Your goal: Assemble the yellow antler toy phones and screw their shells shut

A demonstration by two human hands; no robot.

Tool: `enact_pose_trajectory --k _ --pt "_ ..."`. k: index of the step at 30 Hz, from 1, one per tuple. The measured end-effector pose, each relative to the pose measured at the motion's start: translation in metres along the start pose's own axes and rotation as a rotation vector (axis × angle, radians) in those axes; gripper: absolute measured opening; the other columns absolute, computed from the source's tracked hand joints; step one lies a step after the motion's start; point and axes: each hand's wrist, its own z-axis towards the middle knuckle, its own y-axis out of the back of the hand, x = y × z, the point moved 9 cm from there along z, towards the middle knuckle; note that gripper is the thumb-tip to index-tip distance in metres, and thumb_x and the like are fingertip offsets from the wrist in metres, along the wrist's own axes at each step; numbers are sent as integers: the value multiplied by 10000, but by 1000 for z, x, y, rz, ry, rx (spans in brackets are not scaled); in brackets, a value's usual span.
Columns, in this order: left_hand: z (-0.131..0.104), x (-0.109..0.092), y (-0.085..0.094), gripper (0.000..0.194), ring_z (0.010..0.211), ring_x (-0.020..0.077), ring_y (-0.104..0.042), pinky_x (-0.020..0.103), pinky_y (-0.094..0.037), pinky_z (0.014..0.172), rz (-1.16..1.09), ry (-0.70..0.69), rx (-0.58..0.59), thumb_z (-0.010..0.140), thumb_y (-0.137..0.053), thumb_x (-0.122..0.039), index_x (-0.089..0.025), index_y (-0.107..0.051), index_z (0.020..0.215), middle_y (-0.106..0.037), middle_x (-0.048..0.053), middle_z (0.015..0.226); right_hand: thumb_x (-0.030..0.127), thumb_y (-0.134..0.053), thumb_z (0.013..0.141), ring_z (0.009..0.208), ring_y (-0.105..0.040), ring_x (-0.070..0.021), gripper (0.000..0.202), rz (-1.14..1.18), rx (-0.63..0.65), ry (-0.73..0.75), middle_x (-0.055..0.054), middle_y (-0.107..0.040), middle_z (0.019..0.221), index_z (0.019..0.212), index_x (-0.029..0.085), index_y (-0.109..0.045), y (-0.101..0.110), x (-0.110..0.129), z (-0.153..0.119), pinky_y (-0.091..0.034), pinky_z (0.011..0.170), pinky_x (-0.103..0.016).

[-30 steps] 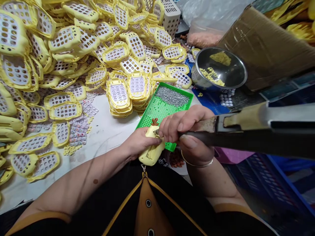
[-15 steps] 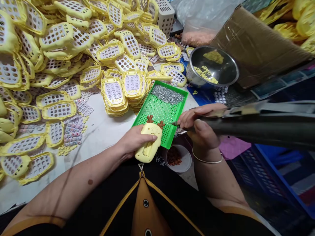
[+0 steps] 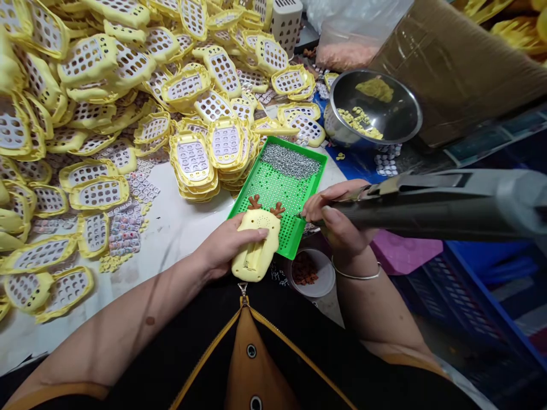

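Note:
My left hand (image 3: 226, 245) is closed round a pale yellow toy phone casing (image 3: 261, 259) with brown antlers at its top. Its back faces up, showing speaker holes and an uncovered battery slot, and my thumb lies across it. In my right hand (image 3: 337, 216) is a dark electric screwdriver (image 3: 410, 210), held nearly level, its bit pointing left. The bit's tip is over the right edge of a green perforated tray (image 3: 273, 199), apart from the casing. Small silver screws (image 3: 290, 161) are heaped at the tray's far end.
Stacked yellow casing halves (image 3: 193, 162) stand left of the tray, before a large pile of more (image 3: 98, 62). A steel bowl (image 3: 401, 125) with small yellow parts sits at the back right, near a cardboard box (image 3: 461, 74). A tub (image 3: 327, 279) of brown pieces is close to my lap.
The screwdriver's rear end has swung slightly, showing more of its body, and its tip stays by the tray's right side. The casing is held nearly where it was. The view has shifted slightly.

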Motion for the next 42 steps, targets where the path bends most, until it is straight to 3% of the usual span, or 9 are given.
enact_pose_trajectory --k 4,8,13,18,21,27,32,38,42 --pt "-3 -7 0 394 728 184 -657 342 -541 688 -124 -70 -5 753 -720 -280 -206 -566 1108 -687 55 882 261 -660 770 465 -544 -141 206 57 -37 31 52 -524 560 974 271 -632 -4 15 4 -470 469 -315" --pt "-3 -11 5 368 748 174 -651 343 -548 697 -228 -153 -80 793 -687 -256 -232 -528 1124 -668 29 887 290 -648 770 423 -504 -135 155 113 -130 105 44 -521 531 920 252 -649 -12 63 4 -472 447 -328" --pt "-2 -15 11 364 703 154 -635 318 -542 673 -266 -249 -170 790 -689 -257 -228 -506 1103 -656 8 834 310 -633 798 438 -534 -165 146 188 1 -10 21 -552 514 925 237 -633 -35 97 -9 -493 444 -361" --pt "-1 -15 9 364 693 163 -642 316 -537 667 -244 -260 -167 787 -690 -281 -218 -495 1088 -665 22 836 282 -660 779 514 -583 -174 243 270 142 -118 4 -589 592 1014 230 -625 -49 93 -22 -534 543 -392" --pt "-2 -16 8 383 690 157 -637 301 -534 648 -248 -276 -162 778 -699 -273 -210 -498 1098 -662 24 845 287 -663 786 502 -569 -157 222 282 106 -127 14 -568 583 998 229 -632 -51 88 -23 -535 538 -370" --pt "-3 -17 7 381 700 147 -623 284 -522 642 -238 -296 -178 774 -700 -257 -210 -513 1103 -649 13 851 231 -623 788 480 -559 -146 221 304 180 22 17 -548 570 1005 189 -628 -64 91 -17 -531 462 -332" --pt "-1 -16 7 386 710 142 -612 288 -517 667 -247 -298 -197 759 -714 -260 -210 -529 1093 -644 13 871 206 -628 786 479 -576 -149 131 258 316 14 10 -572 555 914 194 -603 -78 87 -15 -551 483 -340" --pt "-1 -16 7 370 709 139 -616 278 -522 646 -226 -304 -184 765 -712 -259 -209 -535 1086 -644 18 884 243 -644 787 443 -554 -132 77 299 266 -8 27 -548 516 812 203 -583 -82 81 -19 -524 476 -311" --pt "0 -17 5 386 679 140 -617 265 -517 599 -192 -312 -162 750 -730 -277 -200 -528 1070 -645 16 846 272 -650 785 469 -562 -134 103 272 278 -23 27 -543 522 849 201 -609 -82 91 -22 -525 494 -309"
